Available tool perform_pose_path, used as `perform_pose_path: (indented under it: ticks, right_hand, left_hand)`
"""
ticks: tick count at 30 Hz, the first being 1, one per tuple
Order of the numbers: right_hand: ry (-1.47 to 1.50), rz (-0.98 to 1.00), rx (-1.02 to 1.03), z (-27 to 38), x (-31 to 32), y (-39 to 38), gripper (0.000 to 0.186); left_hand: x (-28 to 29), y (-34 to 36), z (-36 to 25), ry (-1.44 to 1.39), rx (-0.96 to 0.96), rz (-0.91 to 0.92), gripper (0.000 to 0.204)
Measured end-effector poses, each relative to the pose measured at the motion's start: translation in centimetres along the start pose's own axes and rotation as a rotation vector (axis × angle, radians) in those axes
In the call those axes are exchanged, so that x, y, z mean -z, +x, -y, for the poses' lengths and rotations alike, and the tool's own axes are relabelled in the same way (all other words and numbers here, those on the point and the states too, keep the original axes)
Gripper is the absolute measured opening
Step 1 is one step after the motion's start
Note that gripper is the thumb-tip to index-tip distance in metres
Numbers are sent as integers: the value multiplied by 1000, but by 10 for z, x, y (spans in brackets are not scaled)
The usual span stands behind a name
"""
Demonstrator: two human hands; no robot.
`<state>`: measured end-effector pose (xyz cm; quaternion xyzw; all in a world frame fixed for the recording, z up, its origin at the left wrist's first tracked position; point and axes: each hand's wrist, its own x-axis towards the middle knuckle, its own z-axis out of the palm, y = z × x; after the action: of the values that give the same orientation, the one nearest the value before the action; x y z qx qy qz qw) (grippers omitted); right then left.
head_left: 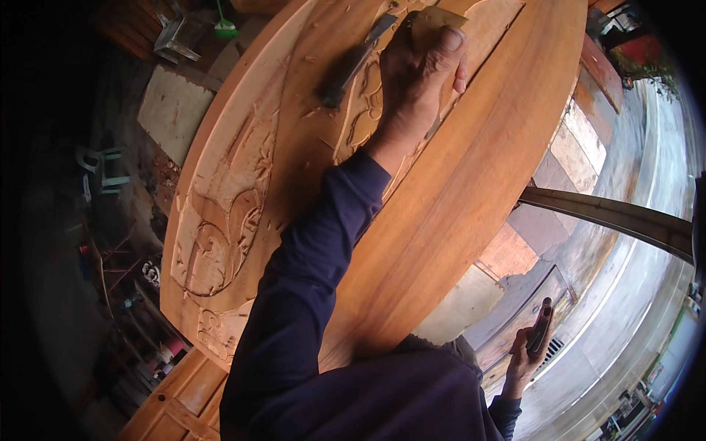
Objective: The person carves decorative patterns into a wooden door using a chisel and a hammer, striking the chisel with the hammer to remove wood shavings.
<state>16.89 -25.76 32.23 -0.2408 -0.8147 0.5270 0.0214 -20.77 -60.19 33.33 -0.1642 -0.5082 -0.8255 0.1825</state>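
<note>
A large wooden panel (456,242) with carved scrolls and relief fills the middle of the view. My left hand (419,77) rests over its far part, closed around a yellowish-brown blunt-ended piece (435,28) whose kind I cannot make out. A thin grey edge shows beside the wrist. Just left of that hand, a dark elongated tool (357,62) lies on the panel among wood shavings. At the lower right, away from the panel, my right hand (526,354) is closed around a dark, narrow handle-like object (541,327); its kind is unclear.
Carved leaf scrolls (213,253) and loose chips cover the panel's left side. Another panelled wooden piece (176,397) lies at the lower left. A dark post (610,213) crosses the right side. Cardboard sheets (173,110), a pale green stool (103,165) and a green broom (225,28) are on the floor.
</note>
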Motion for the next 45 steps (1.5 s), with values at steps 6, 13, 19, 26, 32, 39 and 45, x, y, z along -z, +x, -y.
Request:
perform_pose_path:
  ticks: [6,13,19,26,32,39,45]
  right_hand:
    - [99,46,86,-1,2,1,71]
    - [35,-39,-3,-1,4,-7,71]
    - [38,-58,-23,-4,5,-12,74]
    - [78,-64,-12,-9,12,-19,73]
    - [104,-34,2,-6,13,-19,74]
    - [63,-36,2,-5,10,-20,74]
    - [67,-49,56,-3,6,-17,71]
  left_hand:
    - [0,-5,0,101,89,-197,52]
    - [36,15,18,-363,176,-323,63]
    - [46,17,17,-408,306,-501,65]
    - [17,2,1,-351,171,-342,59]
    - [13,-5,4,-192,93,-127,60]
    - [9,-9,2,-142,118,-162,63]
    - [12,-10,11,27,-38,-261,48]
